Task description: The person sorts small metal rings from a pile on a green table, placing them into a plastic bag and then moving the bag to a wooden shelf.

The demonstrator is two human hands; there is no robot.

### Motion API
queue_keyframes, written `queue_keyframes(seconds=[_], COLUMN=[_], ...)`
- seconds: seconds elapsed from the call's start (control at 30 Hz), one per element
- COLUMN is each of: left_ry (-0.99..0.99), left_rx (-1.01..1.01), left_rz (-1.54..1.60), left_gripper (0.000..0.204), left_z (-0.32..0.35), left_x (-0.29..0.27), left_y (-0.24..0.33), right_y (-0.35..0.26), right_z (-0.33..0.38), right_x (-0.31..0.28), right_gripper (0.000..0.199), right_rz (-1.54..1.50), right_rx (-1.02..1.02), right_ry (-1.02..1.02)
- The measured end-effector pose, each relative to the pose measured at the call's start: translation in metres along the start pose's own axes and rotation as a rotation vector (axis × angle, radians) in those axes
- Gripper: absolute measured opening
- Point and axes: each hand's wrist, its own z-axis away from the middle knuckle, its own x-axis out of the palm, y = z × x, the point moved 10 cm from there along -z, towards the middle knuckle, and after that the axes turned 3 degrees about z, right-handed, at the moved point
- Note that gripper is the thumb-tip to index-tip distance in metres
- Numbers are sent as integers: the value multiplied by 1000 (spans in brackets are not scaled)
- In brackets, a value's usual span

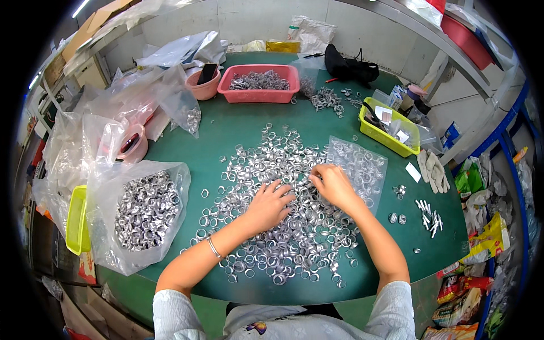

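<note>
From afar, I look forward and down through one head-worn fisheye, near, above and behind the left hand [268, 207] and right hand [333, 186].

Bright, even light; lit tube [81, 8] upper left; glints on rings [279, 262]; fisheye-bent edges.

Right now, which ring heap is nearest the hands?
The wide, loose heap on the green table, under the left hand and right hand; the smaller left heap has clear plastic around it.
</note>
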Motion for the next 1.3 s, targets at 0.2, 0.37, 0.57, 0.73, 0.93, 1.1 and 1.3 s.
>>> queue_keyframes(seconds=[0.2,0.37,0.57,0.73,0.93,1.1,1.3], left_ry=[123,147,262,146,168,755,1736], left_rx=[-129,-116,-247,-523,-655,-527,-63], left_rz=[-31,-50,413,1738,1900,1779,2054], left_gripper=[39,44,41,36,32,26,51], left_z=[23,46,58,42,57,89,236], left_x=[-19,-32,-51,-5,11,-57,-126], left_y=[-15,-28,-25,-10,-25,-79,-176], right_y=[26,10,7,-62,14,58,63], right_z=[-15,-1,11,37,-21,-85,-104], right_x=[30,17,23,19,1,2,26], right_gripper=[15,8,9,5,15,13,13], right_rz=[286,94,-737,-722,-465,83,163], right_rx=[28,-121,-1,-292,18,-146,-74], right_ry=[110,229,-3,-134,60,312,215])
